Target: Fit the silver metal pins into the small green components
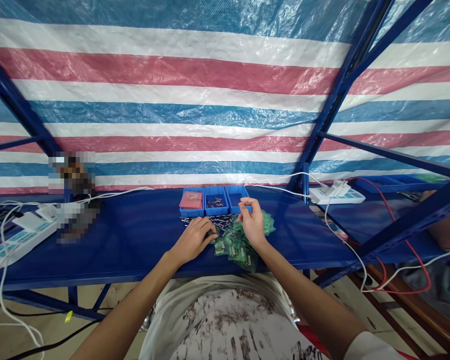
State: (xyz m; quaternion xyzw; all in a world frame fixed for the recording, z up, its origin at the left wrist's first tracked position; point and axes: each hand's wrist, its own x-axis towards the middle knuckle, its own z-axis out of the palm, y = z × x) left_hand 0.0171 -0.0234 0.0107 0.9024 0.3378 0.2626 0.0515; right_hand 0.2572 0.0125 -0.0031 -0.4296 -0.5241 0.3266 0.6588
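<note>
My left hand (193, 241) rests on the blue table with its fingers curled down and the thumb near the index finger, at the left edge of a heap of small green plastic packets (237, 245). Whatever lies between those fingers is too small to make out. Above the heap's right side, my right hand (252, 223) is raised, thumb and index finger pinched together; its contents cannot be made out. Loose dark and silvery pin-like pieces (225, 221) are spread behind the heap. Beyond them stand three joined blue bins: the left bin (192, 212) holds pink packets (191, 199), the middle bin (216, 212) pin-like pieces.
The third blue bin (237, 192) is behind my right hand. White power strips (22, 240) with cables lie at the left, and another power strip (337, 195) at the right. Blue frame posts (322, 115) rise before a striped sheet. Another person's arm (448, 230) shows at far right.
</note>
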